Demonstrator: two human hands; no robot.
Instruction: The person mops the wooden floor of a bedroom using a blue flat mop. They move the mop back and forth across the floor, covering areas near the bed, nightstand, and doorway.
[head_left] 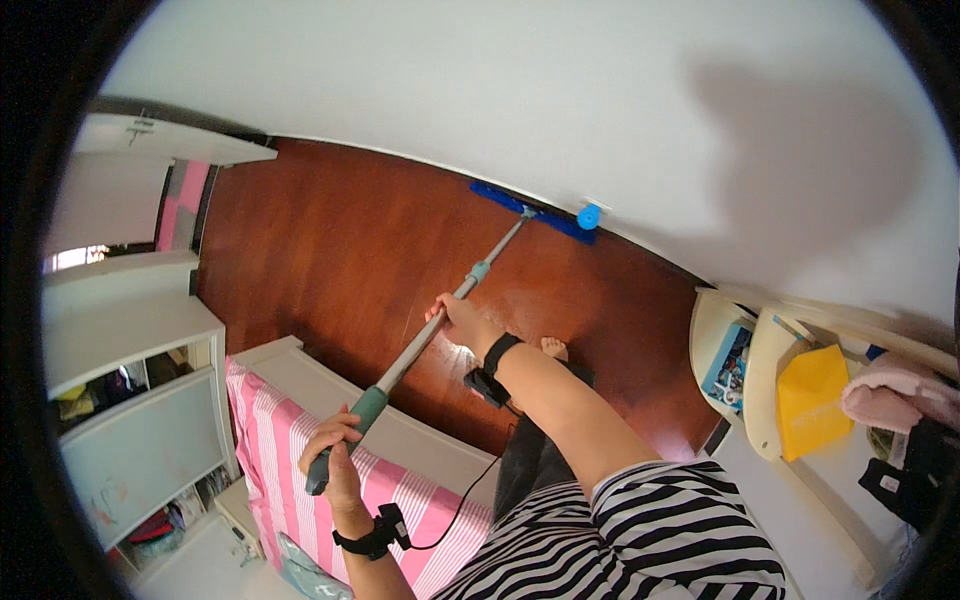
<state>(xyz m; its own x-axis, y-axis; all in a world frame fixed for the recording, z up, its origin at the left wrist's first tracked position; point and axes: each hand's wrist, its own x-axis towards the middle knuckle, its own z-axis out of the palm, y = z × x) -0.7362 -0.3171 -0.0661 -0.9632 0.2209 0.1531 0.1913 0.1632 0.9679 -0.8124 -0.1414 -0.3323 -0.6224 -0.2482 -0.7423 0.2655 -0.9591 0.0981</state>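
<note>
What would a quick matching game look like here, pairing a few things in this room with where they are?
Things:
1. mop head
2. left hand
3. right hand
4. yellow bag

Places:
A. partway up the mop pole
B. on the white shelf at the right
C. on the wooden floor against the wall
D. at the green grip on the pole's near end

Pairs: 1-C, 2-D, 3-A, 4-B

Even, bright daylight fills the room, a broad soft shadow falling on the white wall [800, 130] at far right and a pale glare patch on the wooden floor [330, 240], while fisheye distortion bends straight edges toward the black, vignetted rim, blurring near corners.
</note>
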